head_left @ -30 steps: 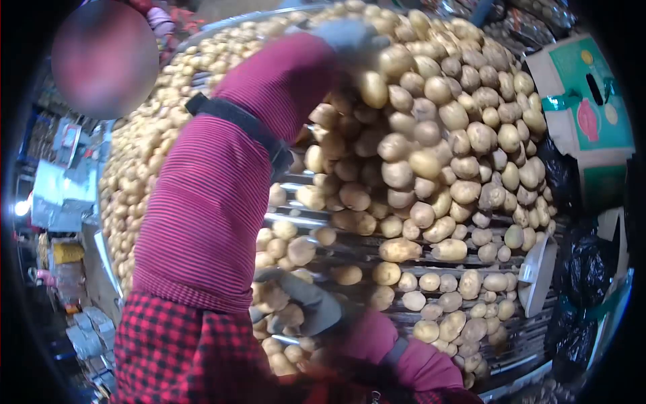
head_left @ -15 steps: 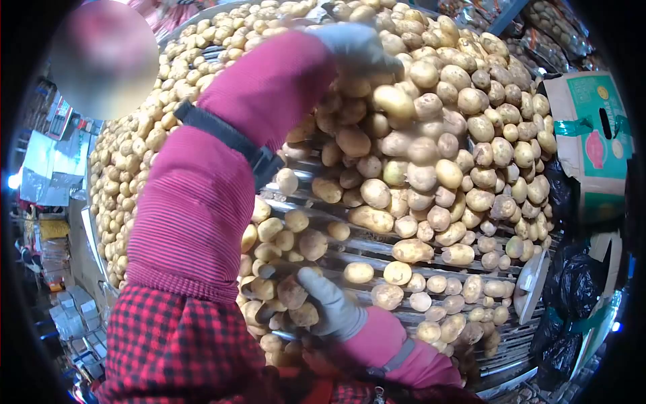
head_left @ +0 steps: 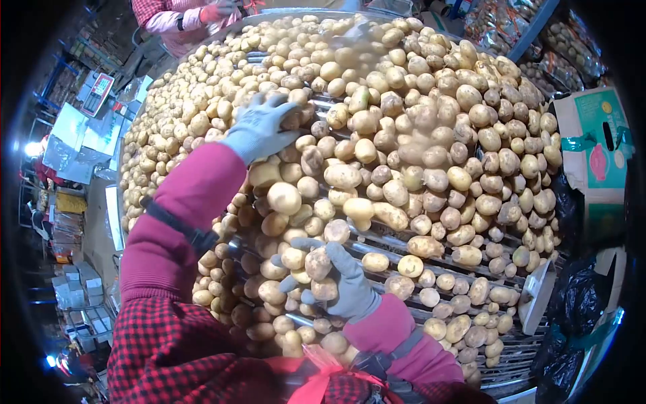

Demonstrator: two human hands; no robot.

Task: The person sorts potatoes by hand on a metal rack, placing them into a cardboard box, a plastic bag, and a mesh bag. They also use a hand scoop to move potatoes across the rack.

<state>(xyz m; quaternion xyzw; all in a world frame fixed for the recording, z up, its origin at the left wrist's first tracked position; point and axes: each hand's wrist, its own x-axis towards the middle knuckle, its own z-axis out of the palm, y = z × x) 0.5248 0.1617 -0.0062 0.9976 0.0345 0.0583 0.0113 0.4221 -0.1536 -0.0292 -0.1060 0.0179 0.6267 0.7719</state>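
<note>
Pale gloves cover both of my hands. My left hand (head_left: 261,126) lies on the heap of potatoes (head_left: 471,145), its fingers spread and resting against several of them. Nearer my body, my right hand (head_left: 350,283) is curled around a few potatoes (head_left: 316,264), with the thumb on one side and fingertips showing on the other. Several loose potatoes (head_left: 284,198) sit between the two hands. Below them, metal bars of a slatted rack (head_left: 404,244) show through gaps.
A green and tan carton (head_left: 595,145) and black plastic bags (head_left: 575,289) line the right side. A white board (head_left: 537,296) stands at the rack's right edge. Across the heap, another person's gloved hand (head_left: 219,11) shows. Bagged potatoes (head_left: 558,64) lie at upper right.
My left hand has moved from the upper middle to the left, and potatoes have shifted toward me. My right hand has moved slightly up and right. The view has shifted too.
</note>
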